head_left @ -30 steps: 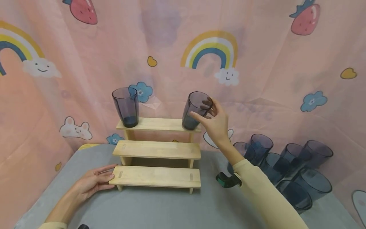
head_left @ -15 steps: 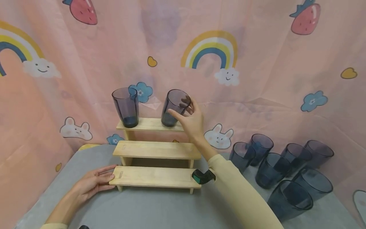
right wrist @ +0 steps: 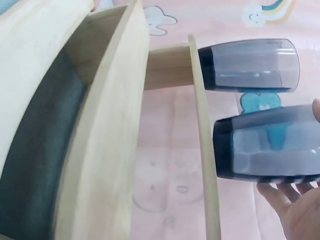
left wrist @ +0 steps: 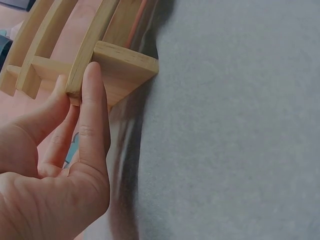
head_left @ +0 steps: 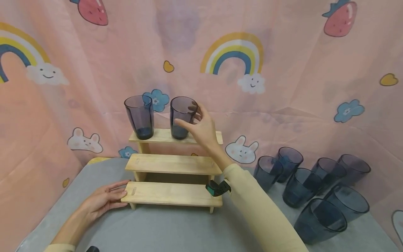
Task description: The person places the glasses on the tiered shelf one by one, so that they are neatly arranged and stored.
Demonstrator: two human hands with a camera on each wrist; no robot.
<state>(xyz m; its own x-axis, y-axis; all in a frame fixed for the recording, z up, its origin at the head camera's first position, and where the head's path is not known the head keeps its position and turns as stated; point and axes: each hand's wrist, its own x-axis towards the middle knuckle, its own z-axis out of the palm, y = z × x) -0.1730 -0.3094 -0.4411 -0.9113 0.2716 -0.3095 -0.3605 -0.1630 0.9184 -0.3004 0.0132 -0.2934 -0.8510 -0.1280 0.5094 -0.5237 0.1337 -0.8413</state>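
My right hand [head_left: 203, 127] grips a purple-tinted drinking glass [head_left: 180, 122] by its side, thumb in front and fingers behind. That glass stands upright at the top step of the three-step wooden riser [head_left: 170, 193]; whether it fully rests there is hard to tell. Just left of it, apart by a small gap, stands another tinted glass [head_left: 140, 119]. In the right wrist view both glasses' dark bases face the top board [right wrist: 205, 145]. My left hand [head_left: 102, 201] pinches the left end of the lowest board, thumb on top and index finger [left wrist: 92, 115] underneath.
Several more tinted glasses [head_left: 322, 220] stand grouped at the right of the grey-covered table [head_left: 157, 231]. A pink patterned curtain [head_left: 283, 63] hangs close behind the riser. A black band with a small device [head_left: 218, 188] is on my right wrist, in front of the lower boards.
My right hand has moved left along the top step with the glass, bringing it near the other one; the glass has gone from tilted to upright. My left hand stays put.
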